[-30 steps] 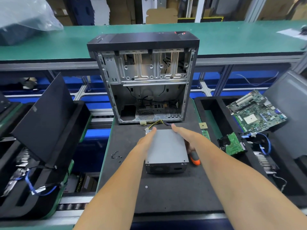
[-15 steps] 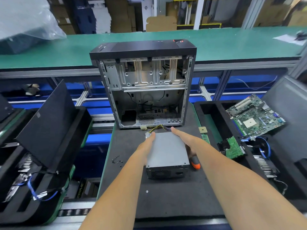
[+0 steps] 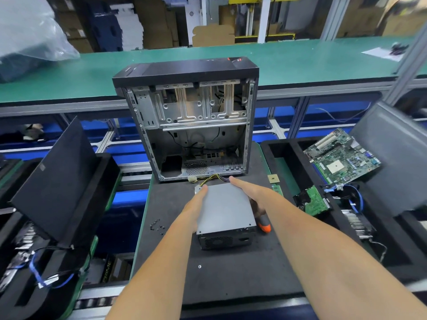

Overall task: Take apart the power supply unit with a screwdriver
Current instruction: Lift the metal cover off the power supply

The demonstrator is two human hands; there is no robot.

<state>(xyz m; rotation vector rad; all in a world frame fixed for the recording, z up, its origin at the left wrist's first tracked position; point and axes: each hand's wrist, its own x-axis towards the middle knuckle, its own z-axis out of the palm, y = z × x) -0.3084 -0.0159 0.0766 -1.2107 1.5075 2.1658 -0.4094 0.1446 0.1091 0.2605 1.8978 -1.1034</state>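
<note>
Centrally, on the dark tabletop [image 3: 231, 273], a grey power supply [image 3: 225, 209] lies flat, its long axis running away from the viewer, fan grille nearest, wires [image 3: 215, 177] trailing toward the open computer case [image 3: 191, 125] behind. The left hand [image 3: 196, 204] presses straight fingers against its left side. The right hand [image 3: 251, 192] reaches along its right edge, grip on an orange-handled screwdriver [image 3: 263, 226], mostly hidden. Loose screws [image 3: 157, 226] lie left; a circuit board [image 3: 342, 158] sits right.

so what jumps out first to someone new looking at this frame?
The gutted computer case standing open at the back of the black mat. Just in front, both hands flank the grey power supply unit: left hand on its left edge, right hand over its right side. A green motherboard lies in the right tray.
</note>
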